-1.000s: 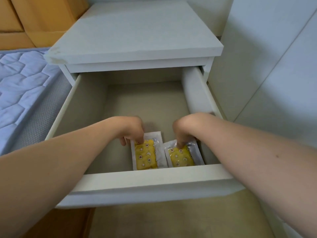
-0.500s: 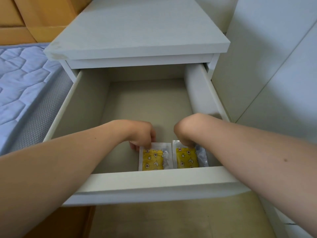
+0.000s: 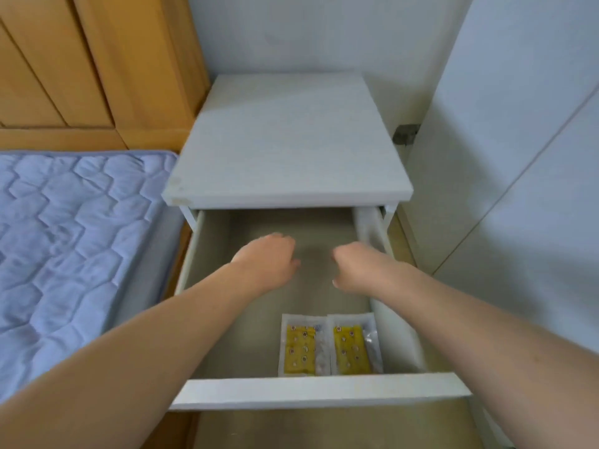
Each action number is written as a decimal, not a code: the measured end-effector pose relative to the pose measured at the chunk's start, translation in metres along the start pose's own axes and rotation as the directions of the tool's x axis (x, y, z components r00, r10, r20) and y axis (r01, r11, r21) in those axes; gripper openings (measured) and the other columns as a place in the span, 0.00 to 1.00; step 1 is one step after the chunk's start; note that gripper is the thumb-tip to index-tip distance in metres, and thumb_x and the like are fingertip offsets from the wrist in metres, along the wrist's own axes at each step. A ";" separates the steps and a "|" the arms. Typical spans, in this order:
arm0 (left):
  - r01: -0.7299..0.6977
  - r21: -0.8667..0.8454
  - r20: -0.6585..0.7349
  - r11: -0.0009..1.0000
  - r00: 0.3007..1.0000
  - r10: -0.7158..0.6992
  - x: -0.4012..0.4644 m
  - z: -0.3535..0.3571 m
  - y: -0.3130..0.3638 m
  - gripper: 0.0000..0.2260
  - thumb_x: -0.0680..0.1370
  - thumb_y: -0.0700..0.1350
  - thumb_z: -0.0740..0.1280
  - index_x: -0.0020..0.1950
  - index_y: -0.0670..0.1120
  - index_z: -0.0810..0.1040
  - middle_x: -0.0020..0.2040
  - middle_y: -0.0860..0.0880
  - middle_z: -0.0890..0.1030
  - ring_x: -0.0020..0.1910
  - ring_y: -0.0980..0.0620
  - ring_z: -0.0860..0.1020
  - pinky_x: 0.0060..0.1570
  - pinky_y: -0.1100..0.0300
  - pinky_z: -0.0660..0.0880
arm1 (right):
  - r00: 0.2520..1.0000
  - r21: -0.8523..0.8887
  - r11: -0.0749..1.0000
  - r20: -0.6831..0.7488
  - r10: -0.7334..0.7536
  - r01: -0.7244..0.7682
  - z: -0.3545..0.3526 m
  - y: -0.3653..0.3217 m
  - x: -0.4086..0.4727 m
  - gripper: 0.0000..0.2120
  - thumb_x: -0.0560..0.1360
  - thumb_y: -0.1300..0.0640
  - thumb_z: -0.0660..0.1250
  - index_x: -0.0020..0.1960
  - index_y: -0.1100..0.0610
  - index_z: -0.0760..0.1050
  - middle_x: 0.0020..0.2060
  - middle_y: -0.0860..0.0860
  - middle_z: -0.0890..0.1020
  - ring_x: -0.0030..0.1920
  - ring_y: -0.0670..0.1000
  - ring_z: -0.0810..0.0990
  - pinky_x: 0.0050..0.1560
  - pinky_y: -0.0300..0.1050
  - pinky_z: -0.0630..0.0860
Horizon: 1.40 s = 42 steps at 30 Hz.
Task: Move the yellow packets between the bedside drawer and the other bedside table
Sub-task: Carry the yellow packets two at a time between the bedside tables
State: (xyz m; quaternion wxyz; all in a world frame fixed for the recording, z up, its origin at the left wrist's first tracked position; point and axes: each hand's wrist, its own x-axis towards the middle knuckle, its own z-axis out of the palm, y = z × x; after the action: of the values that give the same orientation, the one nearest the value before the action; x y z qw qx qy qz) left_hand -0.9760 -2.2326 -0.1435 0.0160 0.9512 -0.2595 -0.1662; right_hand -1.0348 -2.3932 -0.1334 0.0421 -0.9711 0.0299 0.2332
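Two yellow packets lie side by side on the floor of the open bedside drawer (image 3: 317, 393), near its front right corner: the left packet (image 3: 299, 350) and the right packet (image 3: 351, 348), each yellow with a clear plastic edge. My left hand (image 3: 269, 264) and my right hand (image 3: 359, 268) hover above the drawer's middle, apart from the packets, fingers loosely curled down and holding nothing. Both hands are a little blurred.
The white bedside table top (image 3: 285, 140) is bare above the drawer. A bed with a blue quilted mattress (image 3: 64, 238) and a wooden headboard (image 3: 81, 66) stands to the left. A white wardrobe door (image 3: 518, 157) is close on the right.
Both hands let go of the packets and lifted up and away from them. The packets now lie flat in the drawer. The camera has pulled back and tilted up.
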 end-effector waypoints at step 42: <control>0.907 -0.416 -0.428 0.067 -0.130 -0.894 -1.000 -0.400 0.027 0.24 0.82 0.50 0.60 0.76 0.42 0.63 0.75 0.43 0.66 0.74 0.44 0.63 0.73 0.53 0.60 | 0.042 -0.071 0.052 -0.140 -0.989 0.996 -0.364 -0.551 -0.726 0.27 0.76 0.59 0.64 0.73 0.61 0.64 0.70 0.58 0.70 0.70 0.57 0.68 0.68 0.47 0.65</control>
State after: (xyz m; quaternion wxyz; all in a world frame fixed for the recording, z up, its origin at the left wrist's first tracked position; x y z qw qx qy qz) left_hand -1.6698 -1.7794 0.5456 -0.0309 0.8567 0.4820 0.1810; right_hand -1.4740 -1.8521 0.5575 0.2106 -0.7378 -0.6380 0.0651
